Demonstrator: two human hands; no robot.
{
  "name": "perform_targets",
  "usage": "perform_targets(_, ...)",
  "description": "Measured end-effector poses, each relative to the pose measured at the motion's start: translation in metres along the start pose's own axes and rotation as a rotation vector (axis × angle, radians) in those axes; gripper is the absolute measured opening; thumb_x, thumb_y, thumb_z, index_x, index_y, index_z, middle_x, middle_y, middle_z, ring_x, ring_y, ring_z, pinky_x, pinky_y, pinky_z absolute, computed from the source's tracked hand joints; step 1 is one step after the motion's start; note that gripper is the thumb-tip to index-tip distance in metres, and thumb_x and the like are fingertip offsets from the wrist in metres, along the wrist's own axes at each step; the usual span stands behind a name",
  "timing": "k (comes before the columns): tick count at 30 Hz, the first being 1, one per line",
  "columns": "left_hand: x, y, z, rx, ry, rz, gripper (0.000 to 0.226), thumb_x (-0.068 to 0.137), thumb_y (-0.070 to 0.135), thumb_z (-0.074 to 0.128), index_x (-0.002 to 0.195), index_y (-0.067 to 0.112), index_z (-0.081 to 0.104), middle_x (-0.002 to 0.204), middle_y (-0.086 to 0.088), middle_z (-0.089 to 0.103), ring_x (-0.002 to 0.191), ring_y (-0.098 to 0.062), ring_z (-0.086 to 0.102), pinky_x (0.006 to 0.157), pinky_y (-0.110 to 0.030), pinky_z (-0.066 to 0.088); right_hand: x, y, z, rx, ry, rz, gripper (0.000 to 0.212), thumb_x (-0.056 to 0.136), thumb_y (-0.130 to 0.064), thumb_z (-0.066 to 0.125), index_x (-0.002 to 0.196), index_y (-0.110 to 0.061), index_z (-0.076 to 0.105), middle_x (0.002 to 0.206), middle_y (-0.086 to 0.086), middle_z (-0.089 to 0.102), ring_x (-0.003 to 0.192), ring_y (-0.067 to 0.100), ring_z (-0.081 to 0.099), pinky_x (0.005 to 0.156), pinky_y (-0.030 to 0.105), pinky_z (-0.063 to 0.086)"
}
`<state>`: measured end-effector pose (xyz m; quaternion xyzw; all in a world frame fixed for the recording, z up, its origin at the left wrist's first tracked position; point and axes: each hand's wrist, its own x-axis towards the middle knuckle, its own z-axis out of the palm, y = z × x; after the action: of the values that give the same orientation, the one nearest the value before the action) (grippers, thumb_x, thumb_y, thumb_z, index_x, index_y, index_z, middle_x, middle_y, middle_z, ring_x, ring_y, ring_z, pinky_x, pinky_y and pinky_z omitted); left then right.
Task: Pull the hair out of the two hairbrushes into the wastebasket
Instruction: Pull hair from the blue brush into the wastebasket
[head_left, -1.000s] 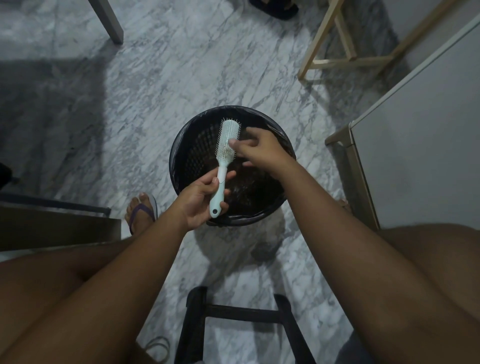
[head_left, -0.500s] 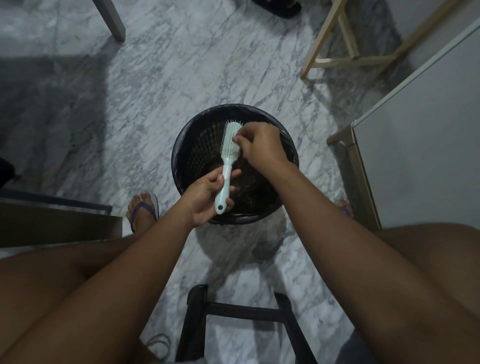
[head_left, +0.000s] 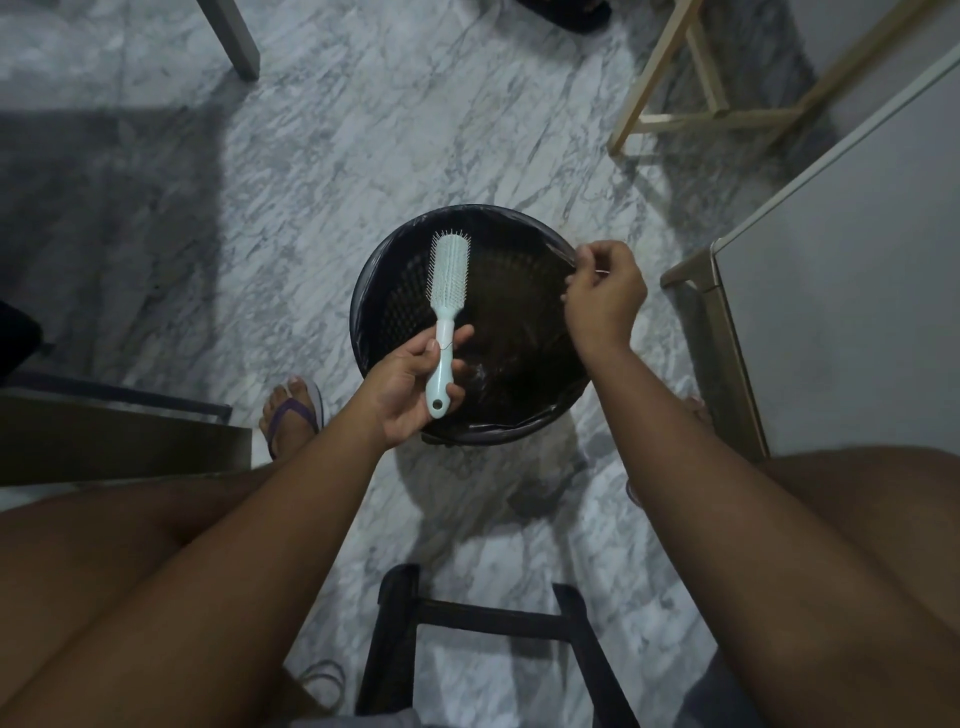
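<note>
A pale mint hairbrush (head_left: 448, 291) is held upright over the left half of the black wastebasket (head_left: 384, 270), bristles facing me. My left hand (head_left: 410, 387) grips its handle near the bottom. My right hand (head_left: 605, 296) hovers over the basket's right rim with fingertips pinched together; thin strands of hair seem to be between them, but they are too fine to make out. The basket has a dark liner and dark clumps lie at its bottom. Only one hairbrush is in view.
The basket stands on a grey marble floor (head_left: 363, 130). A white cabinet (head_left: 831, 291) is close on the right and a pale wooden frame (head_left: 691, 111) behind it. A black stool frame (head_left: 483, 623) sits between my knees. My sandalled foot (head_left: 291, 410) rests left of the basket.
My right hand has left the brush head and swung right to the basket's rim, fingers pinched. The brush has turned so its bristles face me more squarely.
</note>
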<state>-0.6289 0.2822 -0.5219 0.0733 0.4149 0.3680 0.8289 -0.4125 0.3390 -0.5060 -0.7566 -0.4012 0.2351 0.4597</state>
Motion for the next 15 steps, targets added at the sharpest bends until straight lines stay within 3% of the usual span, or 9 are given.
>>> perform_targets(2, -0.001, -0.001, -0.001, -0.008, 0.007, -0.009, 0.039, 0.104, 0.01, 0.037, 0.141, 0.006, 0.046, 0.134, -0.003, 0.063, 0.074, -0.012, 0.056, 0.055, -0.024, 0.048, -0.003, 0.005, -0.001, -0.036, -0.06, 0.025, 0.012, 0.097, -0.023, 0.055, 0.088, -0.017, 0.06, 0.073, 0.011, 0.067, 0.065, 0.026, 0.068, 0.065, 0.047, 0.059)
perform_targets(4, -0.001, -0.002, -0.001, 0.005, 0.004, -0.016, 0.039, 0.104, 0.01, 0.037, 0.141, 0.005, 0.046, 0.133, -0.002, 0.064, 0.073, -0.011, 0.056, 0.055, -0.024, 0.048, -0.002, 0.004, -0.001, -0.164, -0.213, 0.101, 0.009, 0.094, -0.013, 0.055, 0.093, -0.015, 0.064, 0.091, 0.013, 0.071, 0.085, 0.03, 0.07, 0.082, 0.042, 0.059)
perform_targets(7, -0.001, -0.003, 0.002, 0.017, -0.014, -0.02, 0.039, 0.104, 0.01, 0.037, 0.141, 0.006, 0.046, 0.133, -0.002, 0.064, 0.073, -0.011, 0.057, 0.055, -0.024, 0.047, -0.005, -0.003, -0.001, -0.565, -0.596, 0.189, 0.043, 0.089, -0.007, 0.06, 0.132, -0.006, 0.056, 0.134, 0.017, 0.058, 0.125, 0.033, 0.056, 0.104, 0.034, 0.044)
perform_targets(9, -0.001, -0.002, 0.004, 0.026, -0.028, -0.023, 0.039, 0.104, 0.01, 0.037, 0.142, 0.006, 0.045, 0.135, -0.003, 0.063, 0.073, -0.011, 0.057, 0.054, -0.024, 0.047, -0.011, -0.011, 0.003, -0.483, -0.678, 0.169, 0.063, 0.092, -0.017, 0.062, 0.149, -0.009, 0.037, 0.147, 0.015, 0.048, 0.135, 0.031, 0.047, 0.11, 0.035, 0.038)
perform_targets(11, -0.001, -0.002, 0.005, 0.041, -0.044, -0.026, 0.04, 0.104, 0.011, 0.038, 0.143, 0.007, 0.044, 0.136, -0.003, 0.062, 0.072, -0.01, 0.058, 0.054, -0.023, 0.047, -0.016, -0.018, 0.01, -0.235, -0.672, 0.192, 0.078, 0.089, -0.039, 0.067, 0.154, -0.016, 0.03, 0.15, 0.01, 0.047, 0.137, 0.022, 0.047, 0.113, 0.039, 0.042)
perform_targets(13, -0.001, -0.001, 0.006, 0.064, -0.061, -0.031, 0.04, 0.104, 0.01, 0.038, 0.143, 0.008, 0.045, 0.137, -0.002, 0.062, 0.073, -0.01, 0.056, 0.054, -0.023, 0.047, -0.018, -0.022, 0.018, -0.071, -0.666, 0.224, 0.089, 0.079, -0.054, 0.072, 0.152, -0.018, 0.035, 0.14, 0.006, 0.058, 0.128, 0.015, 0.056, 0.104, 0.044, 0.052)
perform_targets(15, -0.001, -0.001, 0.007, 0.104, -0.072, -0.038, 0.04, 0.104, 0.009, 0.037, 0.143, 0.009, 0.045, 0.138, -0.002, 0.061, 0.074, -0.011, 0.055, 0.055, -0.023, 0.047, -0.014, -0.026, 0.022, -0.053, -0.693, 0.157, 0.071, 0.079, -0.048, 0.077, 0.138, -0.015, 0.056, 0.117, 0.005, 0.073, 0.11, 0.015, 0.069, 0.093, 0.044, 0.058)
